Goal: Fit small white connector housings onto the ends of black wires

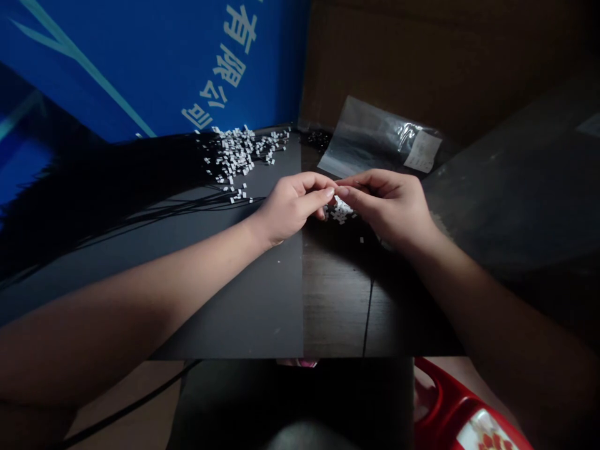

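My left hand (293, 203) and my right hand (394, 203) meet above the table, thumbs and forefingers pinched tip to tip. Whatever they pinch is too small or too hidden to make out. Just below the fingertips lies a small heap of white plastic pieces (340, 212), partly covered by the hands. To the left of my left hand is a thick bundle of black wires (117, 181). White connector-like ends (239, 153) cluster at the bundle's right tip, and a few thin wires run apart from it.
Behind the hands lies a clear plastic bag (365, 137) with a white label. A blue printed panel (154, 56) and a brown board (422, 56) stand at the back. Clear plastic sheeting (510, 194) is at right. Below the table edge is a red plastic object (450, 400).
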`<state>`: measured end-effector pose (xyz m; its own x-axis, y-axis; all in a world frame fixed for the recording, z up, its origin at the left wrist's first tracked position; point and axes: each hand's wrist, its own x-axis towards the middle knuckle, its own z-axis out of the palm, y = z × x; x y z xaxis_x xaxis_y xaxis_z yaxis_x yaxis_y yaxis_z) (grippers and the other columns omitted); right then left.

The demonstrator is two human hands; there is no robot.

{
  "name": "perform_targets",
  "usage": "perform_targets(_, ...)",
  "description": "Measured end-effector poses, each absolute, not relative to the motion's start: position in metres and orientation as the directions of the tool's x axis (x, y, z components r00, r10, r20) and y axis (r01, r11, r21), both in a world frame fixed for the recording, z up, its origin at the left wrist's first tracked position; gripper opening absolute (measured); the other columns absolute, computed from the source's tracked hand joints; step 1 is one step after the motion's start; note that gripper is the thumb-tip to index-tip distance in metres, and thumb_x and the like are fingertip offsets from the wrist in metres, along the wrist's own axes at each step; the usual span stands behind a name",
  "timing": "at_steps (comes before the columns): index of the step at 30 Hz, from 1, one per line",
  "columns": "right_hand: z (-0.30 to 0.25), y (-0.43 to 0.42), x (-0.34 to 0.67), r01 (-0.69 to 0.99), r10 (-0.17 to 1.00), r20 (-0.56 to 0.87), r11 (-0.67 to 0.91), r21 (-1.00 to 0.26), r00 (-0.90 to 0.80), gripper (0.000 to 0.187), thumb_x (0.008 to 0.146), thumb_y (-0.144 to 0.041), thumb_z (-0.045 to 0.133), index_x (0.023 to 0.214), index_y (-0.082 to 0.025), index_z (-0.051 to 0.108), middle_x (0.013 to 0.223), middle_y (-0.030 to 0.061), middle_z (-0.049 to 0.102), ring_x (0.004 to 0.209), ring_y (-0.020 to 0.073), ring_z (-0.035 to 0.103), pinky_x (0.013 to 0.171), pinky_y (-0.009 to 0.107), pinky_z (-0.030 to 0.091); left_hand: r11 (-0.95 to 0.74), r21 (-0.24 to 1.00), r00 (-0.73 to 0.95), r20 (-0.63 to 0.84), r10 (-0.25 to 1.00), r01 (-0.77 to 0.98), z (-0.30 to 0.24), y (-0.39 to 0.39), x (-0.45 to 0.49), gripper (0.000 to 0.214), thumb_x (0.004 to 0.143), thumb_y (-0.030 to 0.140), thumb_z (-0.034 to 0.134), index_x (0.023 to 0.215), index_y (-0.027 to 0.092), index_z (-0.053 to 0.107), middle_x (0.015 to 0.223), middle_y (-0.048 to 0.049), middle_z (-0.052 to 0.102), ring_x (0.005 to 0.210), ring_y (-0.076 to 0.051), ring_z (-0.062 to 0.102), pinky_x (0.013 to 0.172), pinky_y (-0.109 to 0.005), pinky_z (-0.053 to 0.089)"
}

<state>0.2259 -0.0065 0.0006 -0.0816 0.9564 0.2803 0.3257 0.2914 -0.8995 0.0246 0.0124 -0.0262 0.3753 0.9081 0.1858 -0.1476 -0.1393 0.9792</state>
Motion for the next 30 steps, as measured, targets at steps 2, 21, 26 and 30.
perform_targets(2, 0.0005, -0.0065, 0.2261, 0.319, 0.956, 0.283, 0.294, -0.901, -0.08, 0.012, 0.087, -0.032, 0.093, 0.094, -0.022, 0.091, 0.09, 0.0054, 0.086, 0.079, 0.0197, 0.076, 0.068, 0.031, 0.058, -0.141, 0.978, 0.377, 0.191, 0.906, -0.156, -0.0269, 0.0126, 0.0243, 0.009, 0.097, 0.025, 0.076, 0.095, 0.017, 0.079, 0.088, -0.0021, 0.074, 0.069, -0.01, 0.063, 0.072, -0.029, 0.053)
perform_targets(21, 0.0022, -0.0068, 0.226, 0.292, 0.966, 0.234, 0.256, -0.921, -0.11, 0.017, 0.088, -0.036, 0.092, 0.095, -0.021, 0.089, 0.087, 0.0052, 0.085, 0.082, 0.0216, 0.078, 0.07, 0.034, 0.063, -0.075, 0.981, 0.357, 0.136, 0.924, -0.18, -0.0259, 0.0118, 0.0258, 0.007, 0.094, 0.022, 0.078, 0.093, 0.017, 0.082, 0.086, -0.0032, 0.076, 0.069, -0.011, 0.063, 0.074, -0.03, 0.053)
perform_targets(26, 0.0024, -0.007, 0.2257, 0.275, 0.967, 0.228, 0.25, -0.928, -0.112, 0.013, 0.089, -0.032, 0.089, 0.095, -0.021, 0.089, 0.086, 0.0051, 0.085, 0.082, 0.0209, 0.078, 0.069, 0.033, 0.063, -0.066, 0.977, 0.353, 0.135, 0.926, -0.201, -0.0257, 0.0119, 0.0263, 0.006, 0.093, 0.021, 0.078, 0.093, 0.016, 0.082, 0.084, -0.0025, 0.075, 0.068, -0.011, 0.063, 0.072, -0.029, 0.052)
perform_targets(30, 0.0022, -0.0066, 0.2253, 0.27, 0.968, 0.225, 0.247, -0.931, -0.108, 0.012, 0.089, -0.031, 0.089, 0.094, -0.02, 0.089, 0.086, 0.0052, 0.084, 0.08, 0.0203, 0.077, 0.068, 0.032, 0.061, -0.056, 0.98, 0.352, 0.121, 0.928, -0.19, -0.0249, 0.0116, 0.0264, 0.006, 0.092, 0.021, 0.079, 0.092, 0.016, 0.082, 0.085, -0.0028, 0.076, 0.067, -0.01, 0.062, 0.071, -0.029, 0.053)
